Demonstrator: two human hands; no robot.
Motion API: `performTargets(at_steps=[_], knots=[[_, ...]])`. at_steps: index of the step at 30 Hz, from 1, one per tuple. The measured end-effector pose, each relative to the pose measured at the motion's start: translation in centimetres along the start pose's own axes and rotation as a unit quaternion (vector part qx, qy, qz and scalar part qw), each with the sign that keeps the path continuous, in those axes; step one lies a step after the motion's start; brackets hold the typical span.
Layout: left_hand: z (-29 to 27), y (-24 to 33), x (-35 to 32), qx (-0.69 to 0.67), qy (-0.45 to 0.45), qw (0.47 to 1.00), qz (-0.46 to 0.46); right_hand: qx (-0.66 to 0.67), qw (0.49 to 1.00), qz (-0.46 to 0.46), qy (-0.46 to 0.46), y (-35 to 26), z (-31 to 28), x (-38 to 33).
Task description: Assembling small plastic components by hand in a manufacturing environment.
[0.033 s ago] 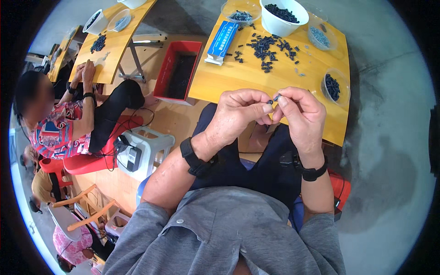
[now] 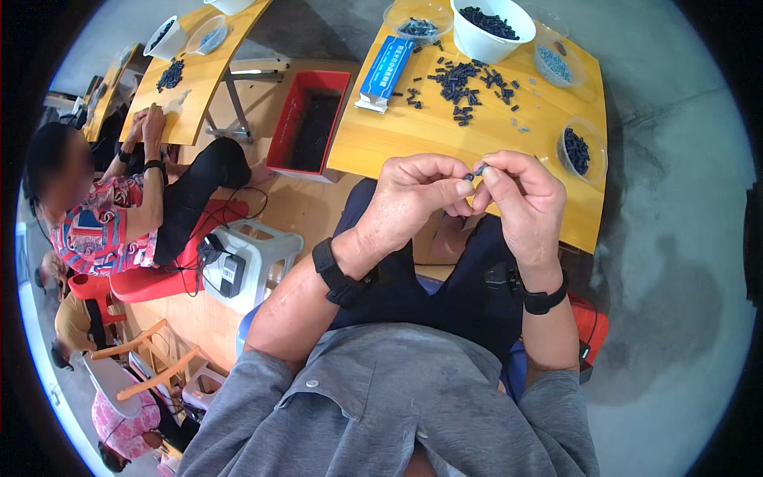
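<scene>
Over the near edge of the yellow table, my left hand pinches a small black cylindrical piece between thumb and forefinger. My right hand meets it, thumb and forefinger closed on a tiny bluish-grey piece. The two pieces almost touch; fingertips hide most of both, so I cannot tell whether they are joined. Beyond my hands lies a loose pile of short black cylindrical pieces. A clear round tub of similar black pieces stands on the right, and another clear tub holds small bluish-grey parts.
A white bucket of black pieces stands at the back, beside a blue-and-white box and a clear bowl. Left of the table sits a red bin. A co-worker sits at another table, near a white stool.
</scene>
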State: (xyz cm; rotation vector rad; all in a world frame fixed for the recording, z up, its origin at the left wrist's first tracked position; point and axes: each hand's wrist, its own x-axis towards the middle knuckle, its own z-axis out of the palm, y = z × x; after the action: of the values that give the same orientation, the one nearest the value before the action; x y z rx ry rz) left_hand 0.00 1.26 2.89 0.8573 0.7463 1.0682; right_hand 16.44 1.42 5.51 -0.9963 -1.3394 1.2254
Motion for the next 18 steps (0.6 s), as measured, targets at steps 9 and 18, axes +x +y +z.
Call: performTargets(at_steps=[9,18], knots=[[-0.3,0.1,0.0,-0.016,-0.018,0.999,-0.024,0.007,1.000,-0.016,-0.017,0.2,-0.1,-0.1],[-0.4,0.1,0.4,-0.043,-0.011,0.998,-0.035,0.012,0.999,-0.035,-0.035,1.1,-0.3,0.3]])
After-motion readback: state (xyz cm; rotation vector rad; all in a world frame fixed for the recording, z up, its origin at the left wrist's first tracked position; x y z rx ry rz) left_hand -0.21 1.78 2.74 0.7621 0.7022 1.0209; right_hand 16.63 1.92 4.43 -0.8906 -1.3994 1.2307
